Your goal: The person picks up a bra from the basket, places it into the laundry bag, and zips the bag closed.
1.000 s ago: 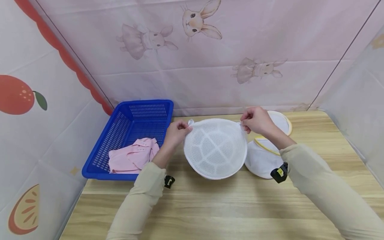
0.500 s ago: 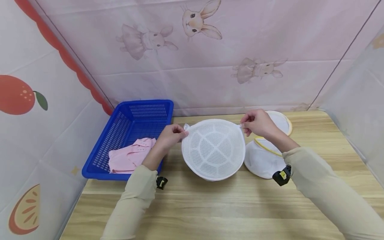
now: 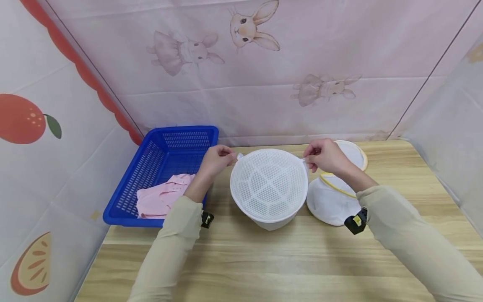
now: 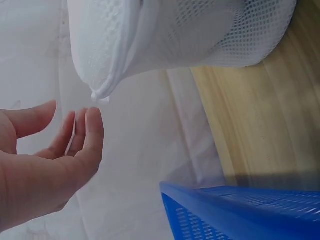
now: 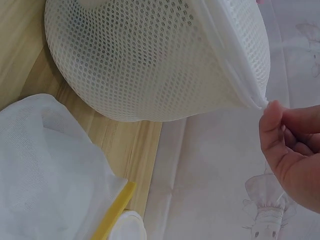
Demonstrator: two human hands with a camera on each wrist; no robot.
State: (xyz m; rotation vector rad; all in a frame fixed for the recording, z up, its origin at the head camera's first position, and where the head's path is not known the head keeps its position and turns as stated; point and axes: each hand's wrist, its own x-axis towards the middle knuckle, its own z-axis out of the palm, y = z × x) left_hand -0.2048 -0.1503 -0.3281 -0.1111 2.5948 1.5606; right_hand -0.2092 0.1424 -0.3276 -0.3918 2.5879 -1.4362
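Note:
A white mesh laundry bag point(image 3: 268, 184) stands on the wooden table, its round mesh top facing up toward me. At its upper right edge, my right hand point(image 3: 325, 156) pinches the small end tab of the seam between thumb and forefinger; the right wrist view shows this pinch and the fabric drawn toward it. On the other side, my left hand point(image 4: 55, 160) has thumb and fingers parted, holding nothing. Its fingertips are just short of the bag's small left tab point(image 4: 100, 97).
Left of the bag is a blue plastic basket point(image 3: 124, 188) with a folded pink shirt point(image 3: 166, 195) inside. To the right, partly behind my right arm, lie a white bag with yellow trim point(image 3: 332, 205) and a round white piece with pale yellow edging point(image 3: 352, 153).
My left hand has let go of the bag's left tab and shifted slightly left. The bag's top has tipped flatter, showing more of its side below. My right hand keeps its pinch.

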